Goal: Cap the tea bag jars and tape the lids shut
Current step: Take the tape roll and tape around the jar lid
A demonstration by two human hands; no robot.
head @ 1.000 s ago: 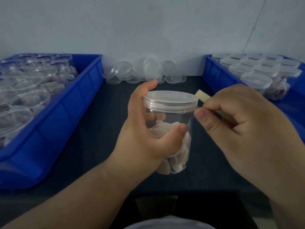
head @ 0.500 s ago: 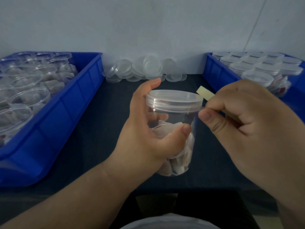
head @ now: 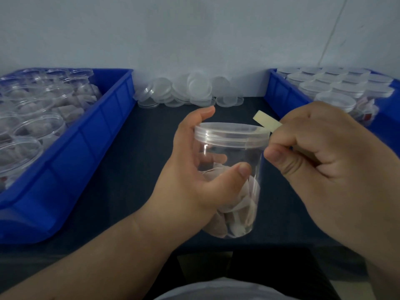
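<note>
The capped jar is gripped by the left hand — a tape strip, pinched by the right hand, is held at the right edge of the lid.

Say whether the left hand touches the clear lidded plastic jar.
Touching: head view shows the left hand wrapped round the clear lidded plastic jar, thumb on its front wall.

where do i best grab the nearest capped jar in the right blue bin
Probably the nearest capped jar by its lid, from straight above, fingers spread round the rim. It stands upright in the right blue bin, neighbours packed close behind and the bin wall alongside, so only its top looks reachable. Left hand grips the tea bag jar, right hand pinches the tape strip.
</note>
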